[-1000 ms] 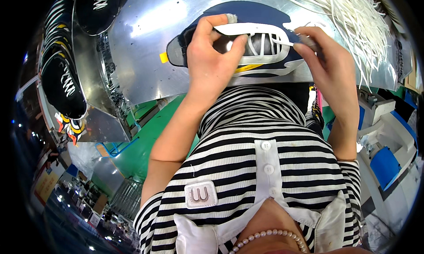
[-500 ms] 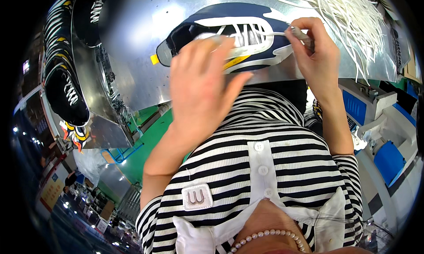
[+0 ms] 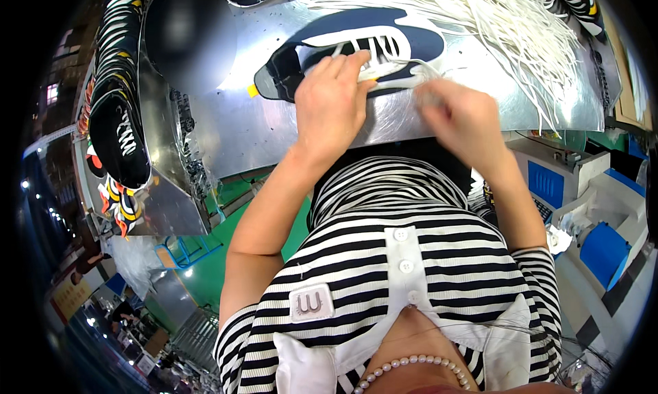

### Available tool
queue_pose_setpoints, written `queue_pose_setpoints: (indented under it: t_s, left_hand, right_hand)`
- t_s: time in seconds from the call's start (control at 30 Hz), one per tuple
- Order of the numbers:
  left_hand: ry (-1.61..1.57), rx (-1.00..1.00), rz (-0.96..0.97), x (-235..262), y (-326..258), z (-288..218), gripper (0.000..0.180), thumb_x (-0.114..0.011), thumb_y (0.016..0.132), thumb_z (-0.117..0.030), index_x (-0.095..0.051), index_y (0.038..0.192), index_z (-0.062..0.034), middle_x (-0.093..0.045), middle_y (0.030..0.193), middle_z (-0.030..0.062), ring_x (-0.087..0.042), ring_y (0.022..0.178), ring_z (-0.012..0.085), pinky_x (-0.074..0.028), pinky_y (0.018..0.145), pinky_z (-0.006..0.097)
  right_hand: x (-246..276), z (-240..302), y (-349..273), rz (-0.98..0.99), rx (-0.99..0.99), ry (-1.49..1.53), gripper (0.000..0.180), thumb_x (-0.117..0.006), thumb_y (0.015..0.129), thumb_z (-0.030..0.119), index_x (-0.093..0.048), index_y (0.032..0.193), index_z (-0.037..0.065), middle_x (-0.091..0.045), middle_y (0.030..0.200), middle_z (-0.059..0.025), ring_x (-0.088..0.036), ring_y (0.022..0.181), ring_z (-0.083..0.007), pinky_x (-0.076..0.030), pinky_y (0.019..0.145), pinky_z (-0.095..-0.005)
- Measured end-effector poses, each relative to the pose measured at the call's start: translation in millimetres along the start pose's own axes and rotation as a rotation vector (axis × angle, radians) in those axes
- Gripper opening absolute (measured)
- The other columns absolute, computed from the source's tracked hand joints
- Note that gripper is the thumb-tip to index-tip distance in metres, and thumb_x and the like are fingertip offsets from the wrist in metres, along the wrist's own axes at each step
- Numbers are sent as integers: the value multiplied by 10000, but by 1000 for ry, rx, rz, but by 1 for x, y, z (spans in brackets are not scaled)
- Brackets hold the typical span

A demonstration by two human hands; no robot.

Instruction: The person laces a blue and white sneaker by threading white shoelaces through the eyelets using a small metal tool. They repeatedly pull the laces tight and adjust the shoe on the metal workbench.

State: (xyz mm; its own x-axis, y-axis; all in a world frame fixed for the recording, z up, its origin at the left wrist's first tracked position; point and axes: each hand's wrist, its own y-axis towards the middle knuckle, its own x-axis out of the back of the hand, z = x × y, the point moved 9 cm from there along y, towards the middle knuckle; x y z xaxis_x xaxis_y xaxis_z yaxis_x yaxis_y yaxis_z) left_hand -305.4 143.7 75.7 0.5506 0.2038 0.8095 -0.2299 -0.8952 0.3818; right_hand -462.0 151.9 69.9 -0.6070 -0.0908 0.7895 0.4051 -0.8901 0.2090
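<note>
- While my left hand (image 3: pixel 332 106) lies across the near side of a navy shoe (image 3: pixel 343 37), its fingers bend together over the white-edged lace opening; their tips reach the strands there, but I cannot tell whether they pinch one.
- My right hand (image 3: pixel 462 123) is blurred, its fingers curled inward just beside the near edge of the shoe, toward the toe; I cannot tell whether anything is pinched in it.
- The shoe lies in front of me on a metal table (image 3: pixel 240 130), heel to my left and toe to my right, its dark inside showing.
- A yellow tab (image 3: pixel 252 91) sticks out at the heel.
- White lace (image 3: pixel 426 64) crosses the opening in several bars, and a loose length curves from it toward my right hand; its end I cannot make out.
- Beyond the toe, to the right, a big heap of white laces (image 3: pixel 510 41) spreads over the table, some strands hanging toward the near edge.
- On my left, apart from my hands, stands a black shoe (image 3: pixel 123 144) with white lacing.
- Below the table's near edge I see my striped shirt (image 3: pixel 452 257) and, at the bottom, a pearl necklace (image 3: pixel 411 361).
</note>
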Motion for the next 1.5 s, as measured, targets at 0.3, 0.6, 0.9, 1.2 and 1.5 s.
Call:
queue_pose_setpoints:
  t_s: [0.3, 0.6, 0.9, 1.2, 1.5]
  left_hand:
    - [1, -130, -168, 29, 7, -15, 204, -753, 754, -41, -649, 929, -31, -619, 795, 106, -593, 726, 290, -458, 643, 374]
    - [44, -308, -274, 91, 23, -51, 250, -713, 745, 42, -648, 973, -38, -600, 769, 87, -596, 694, 274, -459, 612, 362]
    - [-78, -106, -227, 79, 30, -7, 246, -745, 763, -49, -663, 994, -26, -585, 762, 110, -574, 701, 292, -455, 627, 377]
    - [-106, 48, 243, -15, 14, 17, 237, -710, 819, -164, -678, 1016, -36, -642, 910, 153, -626, 852, 360, -494, 750, 419]
    - [-330, 189, 417, -31, 15, 37, 316, -717, 868, -198, -678, 1118, -9, -627, 887, 94, -609, 805, 186, -475, 742, 306]
  right_hand:
    - [27, -23, 9, -157, -323, 455, 201, -685, 896, 154, -702, 1024, -1, -706, 847, -145, -655, 655, -173, -500, 606, -280]
    - [-20, 47, 51, 535, 77, 1569, 453, -622, 921, 393, -679, 1081, -26, -426, 614, 68, -322, 509, -27, -239, 476, -196]
    - [-43, 49, -9, 478, -492, 1427, 198, -602, 963, 167, -647, 1040, -9, -522, 667, -4, -420, 516, -67, -323, 485, -215]
    - [-21, -25, 29, -11, -332, 806, 168, -690, 890, 114, -727, 1022, 17, -650, 815, -3, -554, 756, -64, -445, 702, -224]
    - [-40, -46, 54, -274, -303, 886, 141, -711, 869, 106, -734, 980, 20, -748, 902, -33, -642, 762, -48, -511, 682, -226]
